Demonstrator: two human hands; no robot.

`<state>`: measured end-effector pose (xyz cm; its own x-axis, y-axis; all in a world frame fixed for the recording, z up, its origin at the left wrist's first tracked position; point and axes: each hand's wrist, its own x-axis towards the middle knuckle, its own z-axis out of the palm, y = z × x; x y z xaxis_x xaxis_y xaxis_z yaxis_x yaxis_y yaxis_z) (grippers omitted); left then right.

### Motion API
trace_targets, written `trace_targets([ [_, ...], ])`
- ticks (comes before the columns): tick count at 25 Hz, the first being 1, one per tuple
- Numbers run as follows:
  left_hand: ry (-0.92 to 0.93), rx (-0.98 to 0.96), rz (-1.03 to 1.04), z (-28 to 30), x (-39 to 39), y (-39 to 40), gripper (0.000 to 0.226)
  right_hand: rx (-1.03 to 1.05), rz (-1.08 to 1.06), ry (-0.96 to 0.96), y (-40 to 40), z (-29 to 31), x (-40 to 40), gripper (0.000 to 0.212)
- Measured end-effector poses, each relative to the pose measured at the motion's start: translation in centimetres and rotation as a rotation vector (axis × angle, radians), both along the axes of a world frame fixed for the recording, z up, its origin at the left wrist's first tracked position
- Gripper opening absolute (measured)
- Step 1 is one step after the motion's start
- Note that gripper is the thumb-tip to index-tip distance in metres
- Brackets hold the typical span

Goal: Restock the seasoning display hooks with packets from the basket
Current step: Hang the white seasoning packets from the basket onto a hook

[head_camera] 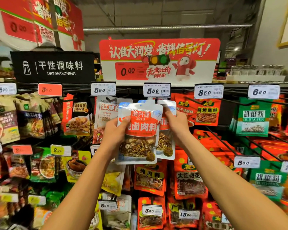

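Note:
My left hand grips a white and red spice packet by its left edge, thumb across the front, and holds it up in front of the display. Behind it a second matching packet hangs from the hook under the 5.39 price tag. My right hand holds that rear packet near its top right, fingers reaching up toward the hook. The basket is out of view.
Hooks full of seasoning packets surround the spot: brown packs to the left, red ones to the right, green pepper packets further right. Price tags line the rails. A red promo sign stands above.

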<state>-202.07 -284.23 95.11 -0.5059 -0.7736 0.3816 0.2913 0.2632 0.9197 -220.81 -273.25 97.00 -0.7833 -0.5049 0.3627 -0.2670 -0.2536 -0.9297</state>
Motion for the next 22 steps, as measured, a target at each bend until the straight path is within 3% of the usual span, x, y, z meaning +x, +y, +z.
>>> trace_targets([
  [4, 0.052, 0.022, -0.049, 0.8, -3.1, 1.2, 0.017, -0.139, 0.147, -0.016, 1.0, 0.2, -0.2, 0.045],
  [7, 0.049, 0.047, -0.021, 1.9, -5.2, 2.2, 0.015, -0.038, -0.034, 0.145, 0.7, 1.1, 0.0, 0.031],
  [11, 0.067, 0.142, -0.014, 2.4, -5.8, 2.9, 0.018, 0.037, -0.182, 0.186, 0.4, 1.9, -0.1, 0.051],
  [22, -0.046, 0.145, -0.018, 2.6, -5.6, 3.1, 0.022, 0.086, -0.194, 0.119, 0.6, 2.1, 0.3, 0.046],
])
